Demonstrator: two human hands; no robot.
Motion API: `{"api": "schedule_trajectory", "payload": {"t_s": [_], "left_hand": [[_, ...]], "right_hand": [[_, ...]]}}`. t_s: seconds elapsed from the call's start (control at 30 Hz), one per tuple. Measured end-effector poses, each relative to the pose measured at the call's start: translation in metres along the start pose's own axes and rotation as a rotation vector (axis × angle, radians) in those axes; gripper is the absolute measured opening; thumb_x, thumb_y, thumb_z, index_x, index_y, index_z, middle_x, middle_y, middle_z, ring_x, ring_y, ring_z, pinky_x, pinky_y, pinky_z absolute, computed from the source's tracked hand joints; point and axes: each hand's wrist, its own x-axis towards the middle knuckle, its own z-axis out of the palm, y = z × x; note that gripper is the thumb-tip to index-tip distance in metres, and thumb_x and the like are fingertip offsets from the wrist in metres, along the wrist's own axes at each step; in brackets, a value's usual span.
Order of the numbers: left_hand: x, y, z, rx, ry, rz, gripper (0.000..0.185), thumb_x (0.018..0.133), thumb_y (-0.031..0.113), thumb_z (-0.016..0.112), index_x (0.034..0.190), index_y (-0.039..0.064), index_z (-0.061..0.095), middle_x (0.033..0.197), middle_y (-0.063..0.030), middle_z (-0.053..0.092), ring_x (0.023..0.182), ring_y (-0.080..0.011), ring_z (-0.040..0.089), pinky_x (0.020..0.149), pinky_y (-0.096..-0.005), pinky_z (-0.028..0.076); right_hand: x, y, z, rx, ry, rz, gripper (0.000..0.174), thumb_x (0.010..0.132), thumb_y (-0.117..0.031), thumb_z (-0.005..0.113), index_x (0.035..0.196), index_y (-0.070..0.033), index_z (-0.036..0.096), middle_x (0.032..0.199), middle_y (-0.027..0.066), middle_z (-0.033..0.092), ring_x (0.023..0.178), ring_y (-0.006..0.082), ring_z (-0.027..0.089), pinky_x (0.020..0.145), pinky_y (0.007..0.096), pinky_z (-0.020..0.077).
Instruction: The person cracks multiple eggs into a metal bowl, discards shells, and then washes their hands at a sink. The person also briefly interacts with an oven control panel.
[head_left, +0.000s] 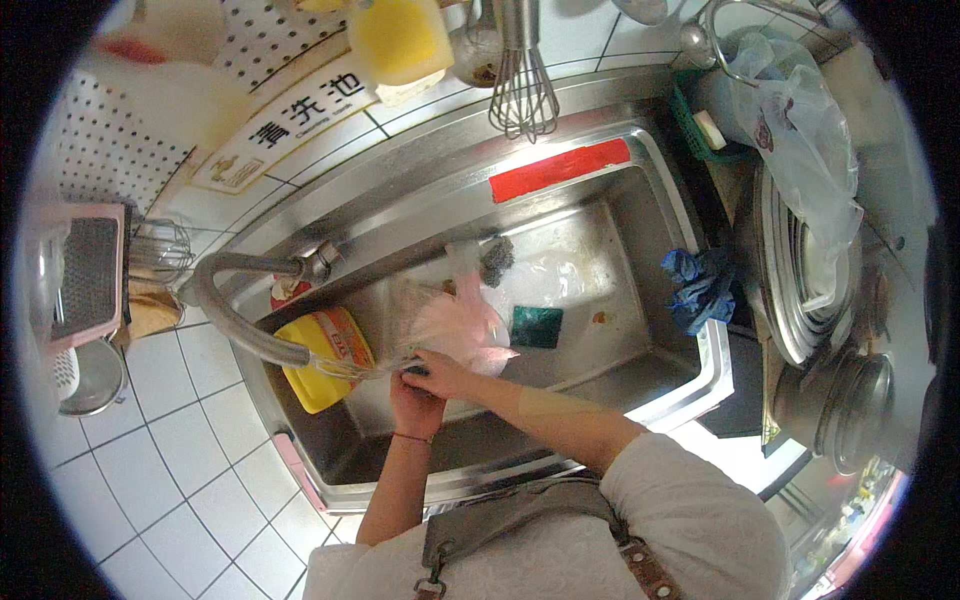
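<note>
My left hand (418, 409) and my right hand (444, 375) meet over the left half of a stainless steel sink (634, 352). Between their fingers is a small dark object (415, 369), mostly hidden. Water (349, 367) runs from the curved faucet (240, 319) onto the fingertips. Just beyond my hands, a pinkish, translucent plastic bag-like thing (461, 322) lies in the basin. To its right is a green scouring pad (537, 327), with a steel wool scrubber (496, 261) farther back. A yellow bottle with a label (322, 360) leans at the basin's left side.
Blue gloves (697, 289) hang over the sink's right rim. Stacked metal pans (780, 262) and a clear plastic bag (802, 142) stand beyond. A whisk (525, 97) hangs above the back edge. Red tape (559, 171) marks the back rim. White tiles (195, 420) cover the left side.
</note>
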Motion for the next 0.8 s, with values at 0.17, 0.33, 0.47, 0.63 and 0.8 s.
{"api": "schedule_trajectory", "payload": {"t_s": [0.17,0.33,0.47,0.63,0.8], "left_hand": [[0.020,-0.016,-0.003,0.033,0.040,0.114,0.030,0.106,0.037,0.043,0.126,0.020,0.058,0.118,-0.0025,0.063,0.113,-0.0227,0.059,0.099,-0.0421,0.049],[0.034,-0.014,0.008,0.118,-0.209,0.071,0.035,0.108,0.034,0.040,0.134,0.016,0.055,0.127,-0.0030,0.061,0.120,-0.0228,0.057,0.105,-0.0419,0.046],[0.032,-0.017,0.018,0.086,0.065,0.058,0.046,0.109,0.034,0.039,0.148,0.011,0.045,0.148,-0.0052,0.051,0.134,-0.0236,0.048,0.115,-0.0408,0.037],[0.031,-0.020,0.019,0.323,0.025,0.064,0.051,0.107,0.037,0.042,0.152,0.013,0.043,0.155,-0.0041,0.044,0.138,-0.0224,0.043,0.117,-0.0413,0.033],[0.037,-0.008,0.009,0.268,0.039,0.001,0.055,0.104,0.039,0.047,0.152,0.014,0.042,0.158,-0.0019,0.040,0.142,-0.0214,0.038,0.119,-0.0429,0.025]], "right_hand": [[-0.019,0.015,0.018,0.065,0.344,-0.346,0.046,0.101,-0.031,0.058,0.135,-0.002,0.048,0.113,0.0265,0.066,0.101,0.0450,0.066,0.085,0.0511,0.0539],[-0.018,-0.001,0.017,-0.159,0.487,-0.200,0.037,0.103,-0.031,0.052,0.127,-0.003,0.053,0.122,0.0278,0.062,0.102,0.0487,0.065,0.086,0.0563,0.0522],[-0.023,-0.007,0.009,-0.312,0.416,0.075,0.039,0.105,-0.036,0.045,0.129,-0.006,0.048,0.119,0.0295,0.063,0.101,0.0505,0.064,0.085,0.0601,0.0502],[-0.031,0.021,-0.016,-0.325,0.415,0.256,0.044,0.106,-0.041,0.042,0.134,-0.007,0.046,0.102,0.0299,0.067,0.093,0.0493,0.066,0.079,0.0584,0.0513],[-0.033,0.114,-0.132,-0.132,0.775,0.384,0.041,0.105,-0.035,0.045,0.134,-0.006,0.050,0.107,0.0314,0.066,0.097,0.0467,0.065,0.084,0.0548,0.0511]]}}
